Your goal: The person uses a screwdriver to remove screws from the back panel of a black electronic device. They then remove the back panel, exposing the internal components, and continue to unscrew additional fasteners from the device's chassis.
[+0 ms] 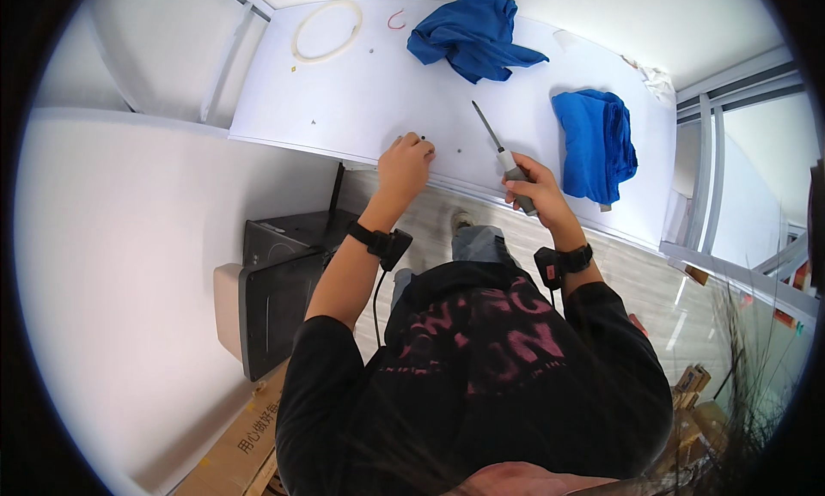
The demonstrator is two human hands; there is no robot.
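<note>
In my right hand (534, 189) is a screwdriver (507, 161) with a grey and white handle. Its long thin shaft points up and to the left over the white table (361, 109). My left hand (406, 161) is at the table's near edge with its fingers curled together. A tiny dark piece (423, 138) shows at those fingertips; whether it is gripped or lies on the table is unclear. Between the two hands lies a small dark bit (459, 151), too small to name.
A crumpled blue cloth (468, 36) lies at the far side, and a folded blue cloth (595, 144) on the right. A pale tube ring (295, 41) and red wire (390, 20) lie far left. Below the table stand a black case (279, 303) and cardboard box (232, 449).
</note>
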